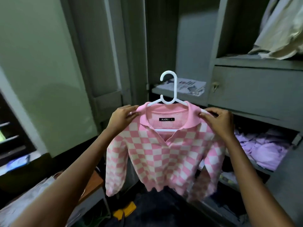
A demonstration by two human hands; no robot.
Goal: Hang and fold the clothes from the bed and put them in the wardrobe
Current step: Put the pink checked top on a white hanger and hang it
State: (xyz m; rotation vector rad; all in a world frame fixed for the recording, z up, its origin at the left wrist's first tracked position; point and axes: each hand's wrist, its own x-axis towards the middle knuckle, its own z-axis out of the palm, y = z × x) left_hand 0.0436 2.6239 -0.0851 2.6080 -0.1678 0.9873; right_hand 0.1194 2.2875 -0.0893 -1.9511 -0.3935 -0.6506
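A pink and cream checked sweater (pixel 162 154) with a pink collar hangs on a white plastic hanger (pixel 169 89), held up in front of the open grey wardrobe (pixel 255 82). My left hand (pixel 122 117) grips the sweater's left shoulder over the hanger arm. At the other shoulder, my right hand (pixel 218 118) pinches the cloth and the hanger end. The hanger's hook points up, free of any rail. Both sleeves dangle loose.
Lilac clothes (pixel 265 148) fill a wardrobe shelf at right. Beige cloth (pixel 282 30) lies on an upper shelf. A paper-lined shelf (pixel 190 86) sits behind the hook. The open wardrobe door (pixel 101 51) stands left; a yellow object (pixel 125 210) lies on the dark floor.
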